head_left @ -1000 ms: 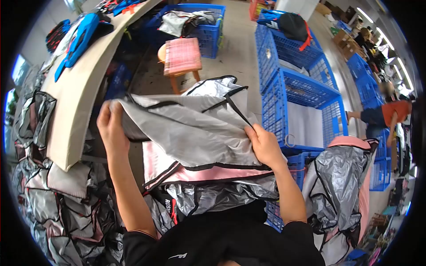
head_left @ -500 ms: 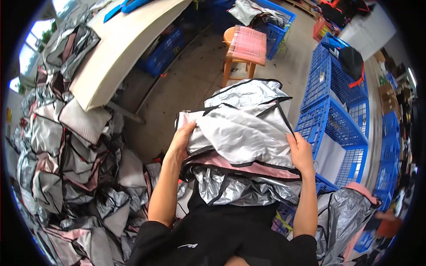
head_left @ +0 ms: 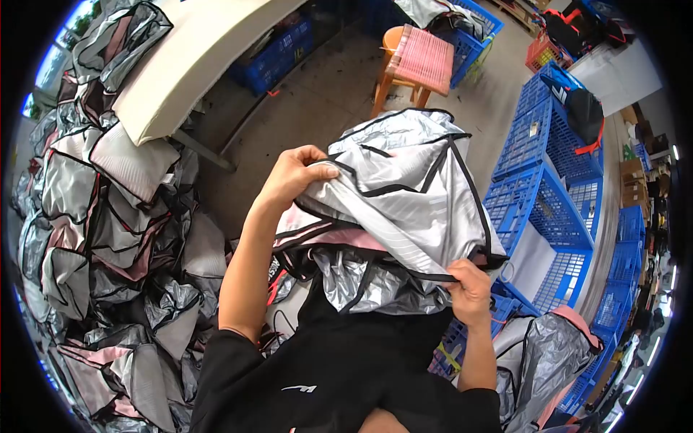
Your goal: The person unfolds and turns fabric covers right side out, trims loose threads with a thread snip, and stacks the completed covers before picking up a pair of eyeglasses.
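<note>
Across my lap lies a stack of silver-grey fabric pieces edged in black binding, with pink and shiny silver layers showing below. My left hand (head_left: 294, 177) pinches the upper left edge of the top fabric piece (head_left: 404, 209) between thumb and fingers. Lower right, my right hand (head_left: 470, 287) is closed on the near edge of the same piece. A diagonal fold runs between the two hands. Under it, a pink layer (head_left: 343, 237) and a crinkled silver layer (head_left: 354, 278) stick out toward my body. Both hands' fingertips are partly hidden by fabric.
A big heap of similar fabric pieces (head_left: 137, 238) rises on the left beside a pale table (head_left: 209, 54). Ahead stands a stool with a pink woven seat (head_left: 426, 58). Blue crates (head_left: 538, 195) line the right, and more silver fabric (head_left: 541, 361) lies at lower right.
My left hand has risen slightly and folded its edge of the fabric over. My right hand has moved down to the near edge. The view has shifted a little.
</note>
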Demonstrator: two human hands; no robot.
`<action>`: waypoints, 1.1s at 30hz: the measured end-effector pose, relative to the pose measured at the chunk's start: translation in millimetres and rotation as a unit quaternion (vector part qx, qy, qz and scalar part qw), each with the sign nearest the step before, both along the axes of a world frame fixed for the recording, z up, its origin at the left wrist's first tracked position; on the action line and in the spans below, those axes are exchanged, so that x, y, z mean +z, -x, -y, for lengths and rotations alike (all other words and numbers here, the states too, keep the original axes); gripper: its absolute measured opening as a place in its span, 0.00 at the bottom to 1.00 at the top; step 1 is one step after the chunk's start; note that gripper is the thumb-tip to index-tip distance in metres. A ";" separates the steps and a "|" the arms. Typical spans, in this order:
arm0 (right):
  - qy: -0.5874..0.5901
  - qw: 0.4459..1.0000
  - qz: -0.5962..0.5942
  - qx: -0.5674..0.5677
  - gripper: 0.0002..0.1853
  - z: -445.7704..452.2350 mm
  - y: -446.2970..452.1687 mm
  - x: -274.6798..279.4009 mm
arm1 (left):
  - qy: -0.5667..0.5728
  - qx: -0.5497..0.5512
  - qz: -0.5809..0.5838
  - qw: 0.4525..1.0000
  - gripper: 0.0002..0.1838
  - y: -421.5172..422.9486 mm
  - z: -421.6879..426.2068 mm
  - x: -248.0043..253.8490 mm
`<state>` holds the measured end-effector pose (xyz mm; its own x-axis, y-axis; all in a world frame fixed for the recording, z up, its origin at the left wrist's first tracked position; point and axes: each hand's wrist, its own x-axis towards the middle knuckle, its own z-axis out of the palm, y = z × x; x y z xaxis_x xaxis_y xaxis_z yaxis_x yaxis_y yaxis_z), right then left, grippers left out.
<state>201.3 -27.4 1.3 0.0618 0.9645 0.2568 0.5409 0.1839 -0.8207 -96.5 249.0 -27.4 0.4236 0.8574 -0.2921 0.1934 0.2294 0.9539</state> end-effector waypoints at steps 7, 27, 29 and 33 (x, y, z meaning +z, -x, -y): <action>0.066 0.989 -0.071 -0.109 0.10 40.7 -20.0 3.2 | -0.031 -0.096 -0.050 0.994 0.13 -34.0 0.7 -24.7; 0.003 0.966 -0.128 -0.224 0.08 34.5 -40.7 5.5 | 0.066 -0.019 0.124 0.990 0.09 7.1 122.0 -7.3; 0.009 0.988 0.029 -0.151 0.10 30.0 -22.7 4.4 | 0.089 -0.073 0.056 0.992 0.09 38.8 117.0 -7.9; 0.019 0.989 0.127 -0.067 0.15 31.0 -15.5 -4.2 | 0.155 -0.040 0.062 0.985 0.10 47.1 133.2 -29.1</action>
<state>216.7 -58.4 -2.9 0.1287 0.9612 0.2438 0.7485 0.0672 -0.6597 -143.5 115.8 -56.4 0.5354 0.6970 -0.4770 0.1102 0.5023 0.8576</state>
